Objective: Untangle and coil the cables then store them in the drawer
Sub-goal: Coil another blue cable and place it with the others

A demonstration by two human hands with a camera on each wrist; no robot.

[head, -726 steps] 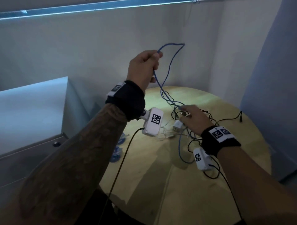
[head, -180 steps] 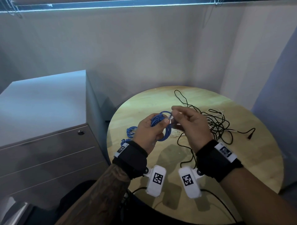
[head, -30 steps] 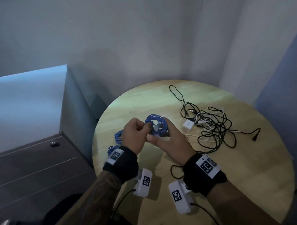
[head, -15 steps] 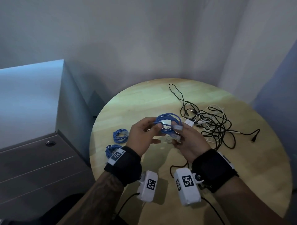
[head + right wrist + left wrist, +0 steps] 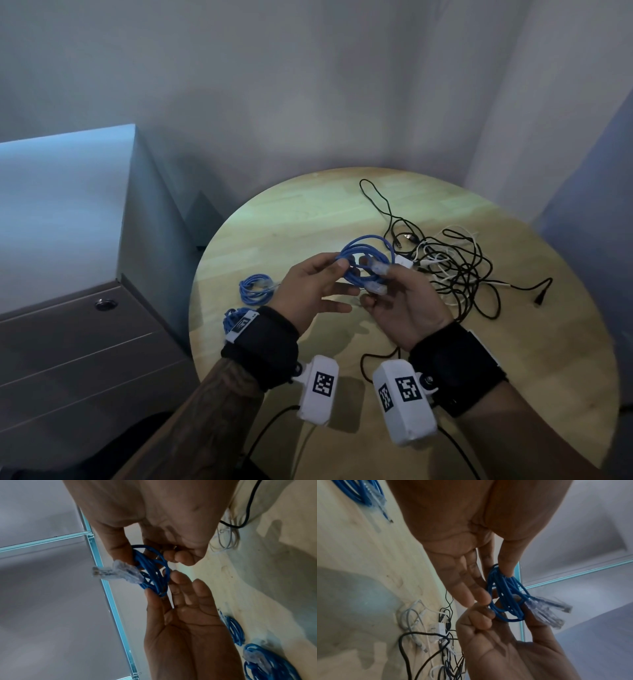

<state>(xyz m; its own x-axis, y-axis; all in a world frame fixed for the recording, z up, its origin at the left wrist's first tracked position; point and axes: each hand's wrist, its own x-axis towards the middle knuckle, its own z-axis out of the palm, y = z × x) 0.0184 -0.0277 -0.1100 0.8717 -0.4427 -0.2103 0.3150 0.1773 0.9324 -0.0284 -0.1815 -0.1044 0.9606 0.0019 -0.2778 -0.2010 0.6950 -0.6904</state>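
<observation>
Since half a second ago, blue coil sits slightly higher above tabletop, between both hands.

Head view: left hand pinches coil at 9 o'clock; right hand fingers clamp it at 3 o'clock.

Left wrist view: clear plugs protrude from coil.

Right wrist view: two coiled blue cables lie on tabletop at 5 o'clock.

dim room, table lit w/ soft shadows, wrist views blurry, edges warped.

The left wrist band hides part of one blue coil; both clear plugs blur.
</observation>
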